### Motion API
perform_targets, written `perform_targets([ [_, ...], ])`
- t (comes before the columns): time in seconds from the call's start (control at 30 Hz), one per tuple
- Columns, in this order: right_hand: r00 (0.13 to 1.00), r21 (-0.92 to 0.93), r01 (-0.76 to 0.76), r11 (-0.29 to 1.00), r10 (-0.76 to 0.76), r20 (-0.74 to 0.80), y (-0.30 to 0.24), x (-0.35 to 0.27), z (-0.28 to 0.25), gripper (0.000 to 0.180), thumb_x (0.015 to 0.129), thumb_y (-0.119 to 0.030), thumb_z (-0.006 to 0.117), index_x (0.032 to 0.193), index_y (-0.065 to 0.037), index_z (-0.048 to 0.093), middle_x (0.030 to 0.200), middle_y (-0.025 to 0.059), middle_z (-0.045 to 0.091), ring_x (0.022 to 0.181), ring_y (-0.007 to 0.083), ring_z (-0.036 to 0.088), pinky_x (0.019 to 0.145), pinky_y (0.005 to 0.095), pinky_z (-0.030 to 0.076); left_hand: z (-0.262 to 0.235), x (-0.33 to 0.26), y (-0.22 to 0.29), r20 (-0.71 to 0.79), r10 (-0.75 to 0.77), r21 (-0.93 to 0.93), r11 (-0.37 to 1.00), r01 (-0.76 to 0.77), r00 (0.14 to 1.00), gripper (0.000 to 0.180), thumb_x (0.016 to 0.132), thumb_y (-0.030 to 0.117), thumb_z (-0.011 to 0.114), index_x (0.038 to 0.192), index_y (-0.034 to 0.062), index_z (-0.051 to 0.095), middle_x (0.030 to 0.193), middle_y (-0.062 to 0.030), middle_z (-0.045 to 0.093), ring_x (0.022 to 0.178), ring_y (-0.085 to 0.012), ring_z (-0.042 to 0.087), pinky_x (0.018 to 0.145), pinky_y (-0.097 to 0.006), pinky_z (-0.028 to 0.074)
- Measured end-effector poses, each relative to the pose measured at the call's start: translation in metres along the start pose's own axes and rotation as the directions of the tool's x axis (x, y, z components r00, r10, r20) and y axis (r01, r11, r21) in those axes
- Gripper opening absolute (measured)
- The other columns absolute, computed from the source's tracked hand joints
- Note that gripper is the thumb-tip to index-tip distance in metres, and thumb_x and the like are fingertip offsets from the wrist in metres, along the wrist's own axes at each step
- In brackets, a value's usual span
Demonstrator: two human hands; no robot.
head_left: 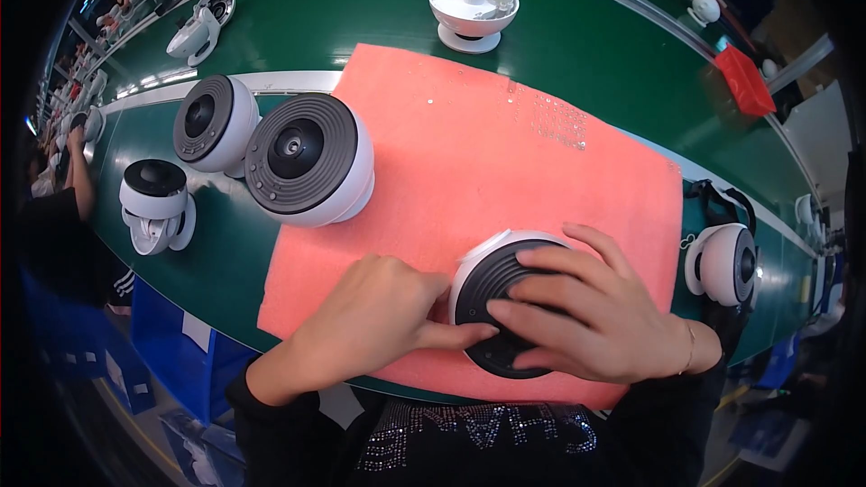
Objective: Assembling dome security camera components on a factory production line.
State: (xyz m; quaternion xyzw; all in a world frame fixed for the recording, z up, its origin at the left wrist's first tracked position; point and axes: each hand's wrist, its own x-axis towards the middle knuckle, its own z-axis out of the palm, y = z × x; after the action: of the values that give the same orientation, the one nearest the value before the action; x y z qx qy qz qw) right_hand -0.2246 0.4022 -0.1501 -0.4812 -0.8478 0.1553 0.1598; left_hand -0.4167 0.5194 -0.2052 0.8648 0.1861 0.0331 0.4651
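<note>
A round white device (pixel 474 293) with a dark grey, ribbed face lies on the pink foam mat (pixel 433 171), close to my body. My left hand (pixel 356 325) is at its left side, fingers curled under and thumb pressed to the rim; the curled fingertips are mostly hidden. Across the face spread the fingers of my right hand (pixel 600 316), cupping the device from the right and covering much of its centre. Another device (pixel 334 185) of the same kind rests on the mat's left edge, its black central dome showing. Small shiny pieces (pixel 559 122) dot the mat's far part, some in rows.
More white devices stand at the left (pixel 230 122), on a stand nearer me (pixel 155 207), and at the right (pixel 722 266). Beyond a metal rail, the green surface (pixel 361 0) carries an open white bowl-shaped unit (pixel 474 13) and a red bin (pixel 744 81). Another person's arm (pixel 81 176) shows far left.
</note>
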Motion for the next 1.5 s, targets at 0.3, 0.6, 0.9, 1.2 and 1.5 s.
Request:
perform_targets([
  [0.3, 0.811, 0.716, -0.526, 0.459, 0.523, 0.261, 0.027, -0.024, 0.017, 0.058, 0.08, -0.026, 0.061, 0.125, 0.0, 0.035, 0.12, 0.0198, 0.044, 0.108, 0.0297, 0.049, 0.088, 0.0341, 0.041, 0.021, 0.006, -0.014, 0.278, -0.142, -0.426, 0.868, 0.254, 0.95, 0.044, 0.074, 0.037, 0.066, 0.094, -0.0026, 0.063, 0.07, -0.0126, 0.064, 0.068, -0.0162, 0.063, 0.064, -0.028, 0.048],
  [0.6, 0.87, 0.472, -0.181, 0.863, 0.364, -0.332, 0.02, -0.006, 0.016, 0.078, 0.058, -0.032, 0.082, 0.115, 0.0, 0.039, 0.111, 0.0225, 0.052, 0.1, 0.0334, 0.057, 0.083, 0.0358, 0.047, 0.026, -0.007, 0.011, -0.334, 0.1, -0.342, 0.914, -0.219, 0.937, 0.09, 0.066, 0.014, 0.075, 0.133, -0.0085, 0.02, 0.11, -0.0218, 0.055, 0.101, -0.0258, 0.057, 0.082, -0.034, 0.05],
  [0.9, 0.815, 0.631, -0.065, 0.773, 0.406, -0.414, 0.043, 0.022, 0.005, 0.083, 0.057, -0.031, 0.08, 0.121, -0.002, 0.036, 0.112, 0.0172, 0.049, 0.106, 0.026, 0.05, 0.089, 0.0353, 0.041, -0.006, 0.014, 0.005, -0.46, 0.064, -0.382, 0.886, -0.262, 0.886, 0.086, 0.066, 0.014, 0.075, 0.132, -0.0084, 0.025, 0.111, -0.0173, 0.054, 0.097, -0.0196, 0.057, 0.075, -0.028, 0.052],
  [1.2, 0.785, 0.472, 0.111, 0.875, 0.214, -0.582, 0.019, 0.034, -0.008, 0.102, 0.055, -0.014, 0.079, 0.137, -0.004, 0.02, 0.123, 0.0208, 0.044, 0.112, 0.0297, 0.049, 0.093, 0.0391, 0.042, -0.014, 0.042, -0.025, -0.645, 0.166, -0.586, 0.518, -0.623, 0.746, 0.076, 0.071, 0.042, 0.067, 0.125, -0.0034, 0.038, 0.118, -0.0148, 0.049, 0.112, -0.025, 0.048, 0.096, -0.038, 0.037],
  [1.5, 0.733, 0.568, 0.053, 0.821, 0.354, -0.58, 0.048, 0.033, -0.011, 0.094, 0.058, -0.013, 0.077, 0.137, -0.009, 0.026, 0.122, 0.0182, 0.046, 0.109, 0.0262, 0.051, 0.092, 0.0384, 0.044, 0.007, 0.078, -0.015, -0.624, -0.002, -0.754, 0.264, -0.601, 0.781, 0.078, 0.073, 0.052, 0.061, 0.128, 0.002, 0.036, 0.124, -0.0128, 0.046, 0.116, -0.0266, 0.044, 0.098, -0.041, 0.034],
])
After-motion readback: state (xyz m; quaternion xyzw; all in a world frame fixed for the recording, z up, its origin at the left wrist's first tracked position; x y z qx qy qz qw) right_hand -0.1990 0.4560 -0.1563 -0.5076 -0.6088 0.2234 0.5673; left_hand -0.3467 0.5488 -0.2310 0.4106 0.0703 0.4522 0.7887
